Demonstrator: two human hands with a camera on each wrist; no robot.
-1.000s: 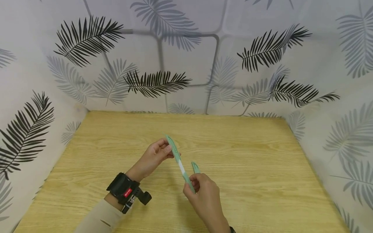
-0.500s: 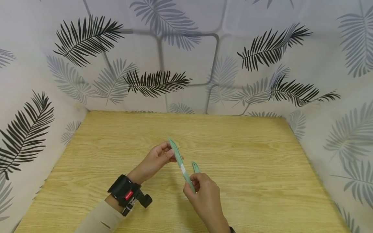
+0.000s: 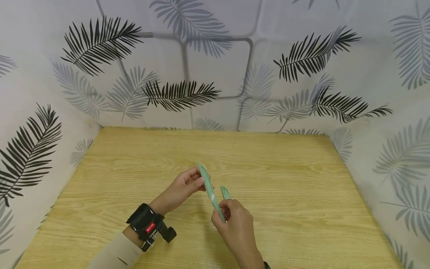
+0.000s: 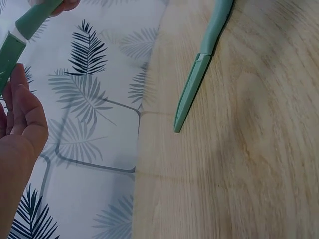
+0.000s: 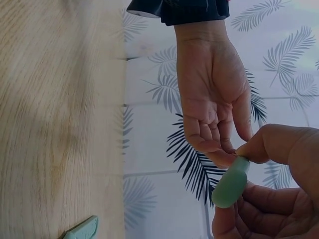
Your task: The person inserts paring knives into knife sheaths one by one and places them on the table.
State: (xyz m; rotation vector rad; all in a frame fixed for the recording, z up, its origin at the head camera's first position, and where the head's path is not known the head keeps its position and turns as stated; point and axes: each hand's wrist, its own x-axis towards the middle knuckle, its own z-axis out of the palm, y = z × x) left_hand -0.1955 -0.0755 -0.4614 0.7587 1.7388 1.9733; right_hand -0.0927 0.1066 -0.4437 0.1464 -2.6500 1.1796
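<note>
In the head view my left hand (image 3: 179,190) pinches the green sheath (image 3: 206,179) of a small knife between thumb and fingers. My right hand (image 3: 237,224) grips the knife's green handle (image 3: 218,210). A short strip of white blade (image 3: 212,198) shows between handle and sheath; the rest of the blade is hidden inside. The knife is tilted above the table, and its rounded handle end (image 5: 231,184) faces the right wrist view. A second green knife (image 4: 203,64) with a sheath on it lies on the table, partly hidden behind my right hand in the head view.
The wooden table (image 3: 285,168) spreads out under both hands. Fabric with a leaf print (image 3: 215,67) hangs along its back and both sides. A black strap with a camera mount (image 3: 147,224) sits on my left wrist.
My left hand has moved down and right with the sheath, toward the handle. The white strip of blade has become shorter. The right hand and second knife stay in place.
</note>
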